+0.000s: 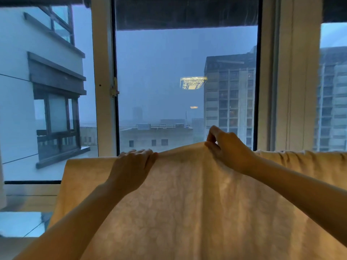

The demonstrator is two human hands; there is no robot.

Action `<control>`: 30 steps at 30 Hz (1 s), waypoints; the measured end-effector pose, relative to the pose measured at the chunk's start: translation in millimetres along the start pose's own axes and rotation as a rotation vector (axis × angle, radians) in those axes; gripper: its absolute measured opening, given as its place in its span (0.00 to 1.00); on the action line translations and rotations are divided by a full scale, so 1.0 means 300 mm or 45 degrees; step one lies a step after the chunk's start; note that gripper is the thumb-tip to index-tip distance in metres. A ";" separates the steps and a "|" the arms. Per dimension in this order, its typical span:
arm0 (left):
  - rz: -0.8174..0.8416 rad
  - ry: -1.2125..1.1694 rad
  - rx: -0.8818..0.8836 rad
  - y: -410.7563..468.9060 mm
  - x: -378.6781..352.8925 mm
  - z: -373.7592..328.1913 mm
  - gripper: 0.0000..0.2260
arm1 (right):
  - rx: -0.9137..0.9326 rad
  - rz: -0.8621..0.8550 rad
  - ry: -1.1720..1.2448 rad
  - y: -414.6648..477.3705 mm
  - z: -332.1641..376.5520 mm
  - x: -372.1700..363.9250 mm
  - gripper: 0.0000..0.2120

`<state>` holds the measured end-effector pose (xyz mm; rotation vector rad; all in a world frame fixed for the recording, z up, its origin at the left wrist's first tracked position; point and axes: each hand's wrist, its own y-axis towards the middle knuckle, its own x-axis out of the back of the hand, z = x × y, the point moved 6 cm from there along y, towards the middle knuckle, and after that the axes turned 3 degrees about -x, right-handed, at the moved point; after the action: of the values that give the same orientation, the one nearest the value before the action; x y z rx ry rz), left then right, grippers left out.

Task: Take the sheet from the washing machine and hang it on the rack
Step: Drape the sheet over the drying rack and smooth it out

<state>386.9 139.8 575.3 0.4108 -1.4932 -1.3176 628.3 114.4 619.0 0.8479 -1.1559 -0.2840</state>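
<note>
A pale cream sheet [197,199] with a faint floral pattern hangs in front of me, draped over a bar that it hides completely. Its top fold runs across the view at about hand height. My left hand [133,166] lies on the top edge with the fingers curled over the fold. My right hand [225,147] pinches the fabric at the top between thumb and fingers and lifts it into a small peak. To the right, the top edge is bunched in wrinkles [300,156]. The rack itself and the washing machine are out of sight.
A large window [185,87] with a white frame [104,91] stands directly behind the sheet, showing grey buildings outside. A latch [114,89] sits on the frame at the left. A sill [30,203] runs low on the left.
</note>
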 end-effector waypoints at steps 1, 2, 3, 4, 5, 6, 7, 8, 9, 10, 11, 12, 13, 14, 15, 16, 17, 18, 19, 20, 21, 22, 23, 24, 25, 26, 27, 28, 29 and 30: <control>0.001 -0.033 -0.004 0.011 -0.007 -0.031 0.24 | 0.008 0.003 0.002 -0.006 -0.005 0.005 0.04; -0.001 -0.070 -0.014 0.022 -0.016 -0.063 0.23 | 0.016 0.011 0.006 -0.014 -0.010 0.009 0.04; -0.008 -0.099 -0.024 0.033 -0.026 -0.096 0.23 | 0.022 0.022 0.008 -0.021 -0.016 0.012 0.03; -0.028 -0.104 -0.028 0.042 -0.033 -0.127 0.23 | 0.025 0.034 0.008 -0.029 -0.023 0.016 0.03; -0.064 -0.081 -0.029 0.050 -0.039 -0.152 0.23 | 0.025 0.043 0.007 -0.036 -0.034 0.020 0.04; -0.106 -0.040 -0.024 0.055 -0.044 -0.172 0.23 | 0.026 0.048 0.005 -0.044 -0.046 0.026 0.04; -0.140 0.004 -0.009 0.059 -0.049 -0.183 0.23 | 0.026 0.053 0.010 -0.051 -0.061 0.033 0.04; -0.157 0.041 0.009 0.062 -0.054 -0.186 0.23 | 0.021 0.062 0.022 -0.057 -0.079 0.041 0.04; -0.167 0.070 0.023 0.063 -0.060 -0.186 0.23 | 0.013 0.074 0.037 -0.064 -0.098 0.049 0.05; -0.177 0.090 0.030 0.063 -0.063 -0.183 0.24 | 0.004 0.087 0.052 -0.071 -0.116 0.056 0.05; -0.188 0.101 0.029 0.062 -0.065 -0.179 0.23 | 0.004 0.096 0.069 -0.081 -0.131 0.061 0.06; -0.196 0.103 0.022 0.063 -0.065 -0.177 0.23 | 0.014 0.098 0.086 -0.091 -0.142 0.065 0.06; -0.195 0.098 0.015 0.065 -0.065 -0.176 0.23 | 0.029 0.096 0.101 -0.099 -0.149 0.069 0.06; -0.188 0.092 0.011 0.067 -0.064 -0.175 0.23 | 0.041 0.096 0.111 -0.105 -0.153 0.072 0.06; -0.181 0.087 0.009 0.067 -0.064 -0.174 0.23 | 0.045 0.104 0.117 -0.109 -0.154 0.073 0.06; -0.177 0.083 0.005 0.065 -0.064 -0.172 0.22 | 0.041 0.111 0.125 -0.110 -0.153 0.072 0.06; -0.174 0.079 0.000 0.063 -0.063 -0.168 0.22 | 0.037 0.109 0.137 -0.109 -0.150 0.071 0.06; -0.171 0.071 -0.005 0.062 -0.062 -0.162 0.22 | 0.043 0.100 0.147 -0.107 -0.145 0.070 0.06; -0.170 0.057 -0.009 0.061 -0.060 -0.157 0.21 | 0.063 0.087 0.151 -0.106 -0.137 0.070 0.06; -0.174 0.043 -0.011 0.059 -0.058 -0.152 0.21 | 0.094 0.080 0.145 -0.106 -0.130 0.067 0.07; -0.184 0.036 -0.013 0.058 -0.057 -0.147 0.21 | 0.124 0.082 0.136 -0.105 -0.123 0.065 0.09; -0.193 0.029 -0.014 0.057 -0.056 -0.145 0.21 | 0.144 0.096 0.126 -0.106 -0.119 0.063 0.12; -0.195 0.017 -0.013 0.057 -0.055 -0.145 0.21 | 0.151 0.110 0.116 -0.107 -0.120 0.065 0.14; -0.186 0.010 -0.009 0.059 -0.055 -0.146 0.21 | 0.150 0.113 0.098 -0.108 -0.125 0.070 0.14; -0.171 0.013 -0.003 0.061 -0.056 -0.148 0.21 | 0.147 0.106 0.068 -0.108 -0.129 0.078 0.13; -0.156 0.022 0.003 0.061 -0.058 -0.149 0.21 | 0.150 0.098 0.033 -0.107 -0.133 0.084 0.11; -0.146 0.031 0.007 0.060 -0.059 -0.151 0.22 | 0.160 0.098 0.009 -0.107 -0.134 0.086 0.09; -0.144 0.038 0.012 0.061 -0.058 -0.151 0.22 | 0.165 0.102 0.004 -0.105 -0.132 0.085 0.08; -0.145 0.043 0.016 0.061 -0.056 -0.152 0.21 | 0.162 0.104 0.008 -0.102 -0.130 0.082 0.07; -0.150 0.042 0.017 0.062 -0.053 -0.156 0.21 | 0.157 0.097 0.004 -0.097 -0.129 0.079 0.07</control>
<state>439.4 135.1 576.6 0.5333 -1.4695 -1.3870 678.6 97.7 609.1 0.9093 -1.2094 -0.1497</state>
